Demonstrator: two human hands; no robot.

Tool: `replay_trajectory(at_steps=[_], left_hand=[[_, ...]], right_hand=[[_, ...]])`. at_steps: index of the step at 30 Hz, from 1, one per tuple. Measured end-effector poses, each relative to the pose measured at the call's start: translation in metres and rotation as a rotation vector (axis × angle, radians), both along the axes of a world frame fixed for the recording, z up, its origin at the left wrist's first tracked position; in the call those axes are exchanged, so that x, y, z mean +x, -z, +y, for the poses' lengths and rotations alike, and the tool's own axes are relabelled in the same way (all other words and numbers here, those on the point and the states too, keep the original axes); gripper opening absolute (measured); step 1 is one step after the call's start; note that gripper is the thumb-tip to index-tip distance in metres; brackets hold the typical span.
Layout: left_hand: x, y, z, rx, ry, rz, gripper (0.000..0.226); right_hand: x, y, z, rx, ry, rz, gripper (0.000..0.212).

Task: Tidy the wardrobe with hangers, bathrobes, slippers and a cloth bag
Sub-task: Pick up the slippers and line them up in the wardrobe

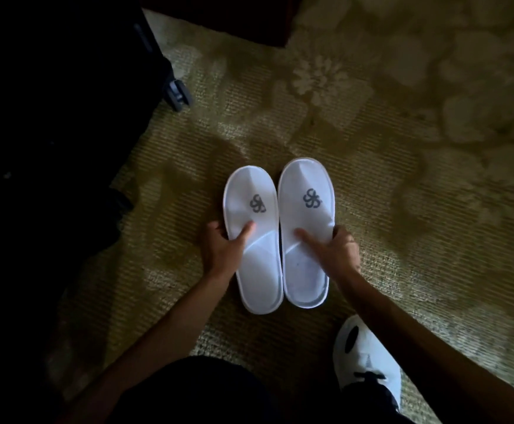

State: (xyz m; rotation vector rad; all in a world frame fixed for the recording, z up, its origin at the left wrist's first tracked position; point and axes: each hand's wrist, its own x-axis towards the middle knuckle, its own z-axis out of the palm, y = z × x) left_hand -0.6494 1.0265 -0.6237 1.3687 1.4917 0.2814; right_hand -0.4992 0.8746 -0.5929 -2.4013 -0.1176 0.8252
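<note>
Two white slippers with a grey emblem lie side by side on the carpet, toes pointing away from me. My left hand (223, 244) grips the outer edge of the left slipper (254, 215), thumb laid on its upper. My right hand (336, 247) grips the outer edge of the right slipper (306, 194), thumb on top as well. The slippers touch along their inner edges. No hangers, bathrobes or cloth bag are in view.
A dark suitcase (66, 87) with a wheel (177, 94) stands at the left. Dark furniture (234, 16) sits at the top. My white shoe (369, 359) is planted at the lower right on the patterned green carpet (417, 148).
</note>
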Motion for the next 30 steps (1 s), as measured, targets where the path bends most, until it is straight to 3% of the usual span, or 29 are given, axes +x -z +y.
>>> replay_trajectory(at_steps=[3,6,7,9,12,19,24,28,30], left_hand=[[0.014,-0.006,0.005,-0.097,-0.024,-0.011,0.065],[0.036,-0.033,0.010,-0.212,-0.095,-0.071,0.036],[0.043,-0.048,0.010,-0.247,-0.134,-0.122,0.037],[0.047,-0.086,0.010,-0.279,-0.131,-0.051,0.055],[0.040,-0.177,0.008,-0.385,-0.129,0.059,0.081],[-0.013,-0.451,-0.024,-0.526,-0.162,-0.169,0.058],[-0.076,-0.660,-0.073,-0.532,-0.125,-0.228,0.049],[-0.125,-0.776,-0.106,-0.507,-0.142,-0.254,0.061],[-0.145,-0.813,-0.123,-0.473,-0.180,-0.286,0.051]], right_hand=[[-0.005,0.002,0.004,0.030,-0.001,-0.001,0.063],[0.000,-0.015,0.010,0.091,0.095,0.141,0.050],[0.002,-0.030,0.012,0.114,0.135,0.200,0.047],[0.005,-0.073,0.013,0.193,0.170,0.267,0.040],[0.008,-0.168,0.011,0.255,0.131,0.294,0.034],[-0.015,-0.444,-0.006,0.207,0.046,0.323,0.033],[-0.059,-0.648,-0.040,0.190,0.045,0.361,0.041],[-0.100,-0.767,-0.069,0.242,-0.026,0.364,0.044],[-0.120,-0.807,-0.078,0.262,-0.074,0.351,0.041]])
